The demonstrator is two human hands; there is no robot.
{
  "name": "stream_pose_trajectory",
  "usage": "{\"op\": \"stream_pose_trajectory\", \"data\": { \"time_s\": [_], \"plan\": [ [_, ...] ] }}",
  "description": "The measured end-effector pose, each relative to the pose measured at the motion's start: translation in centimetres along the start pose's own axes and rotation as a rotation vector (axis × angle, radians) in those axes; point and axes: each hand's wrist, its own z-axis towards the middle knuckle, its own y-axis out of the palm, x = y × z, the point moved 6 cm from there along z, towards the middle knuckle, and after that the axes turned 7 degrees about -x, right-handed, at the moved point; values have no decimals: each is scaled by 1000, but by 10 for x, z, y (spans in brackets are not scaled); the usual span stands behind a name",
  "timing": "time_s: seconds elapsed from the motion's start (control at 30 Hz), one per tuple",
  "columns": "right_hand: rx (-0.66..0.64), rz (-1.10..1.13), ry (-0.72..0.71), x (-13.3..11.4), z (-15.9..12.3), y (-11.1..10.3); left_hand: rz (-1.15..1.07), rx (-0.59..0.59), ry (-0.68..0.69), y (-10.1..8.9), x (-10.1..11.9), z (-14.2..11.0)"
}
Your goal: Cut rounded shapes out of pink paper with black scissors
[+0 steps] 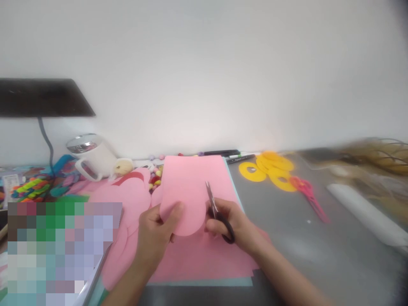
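Observation:
My left hand (159,227) pinches a pink sheet of paper (188,182) near its lower left, thumb on top and fingers behind. The paper's lower end is cut to a rounded curve, and its upper part stands straight-edged. In my right hand (231,221) is a pair of scissors (212,199) with black handles. Their blades point up and look nearly closed, lying in front of the right part of the pink paper. Beneath both hands lies a larger pink sheet (204,265) over a pale blue one (248,281).
At left are pink cut-outs (130,199), a white mug (95,159) and colourful craft pieces (32,187). Yellow paper rings (270,168), pink scissors (309,195) and a white roll (363,212) lie at right. Black pens (223,153) rest by the wall.

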Motion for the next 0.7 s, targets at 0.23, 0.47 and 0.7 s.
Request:
{"op": "stream_pose_trajectory", "data": {
  "time_s": [0.23, 0.47, 0.7],
  "plan": [
    [112, -27, -5, -9, -2, -4, -13, -32, -22, 2, -5, 3],
    [146, 54, -88, -7, -1, -6, -49, -112, -33, 8, -6, 5],
    [340, 63, -125, -6, -4, -19, -40, -210, -37, 15, -10, 5]
  ]
}}
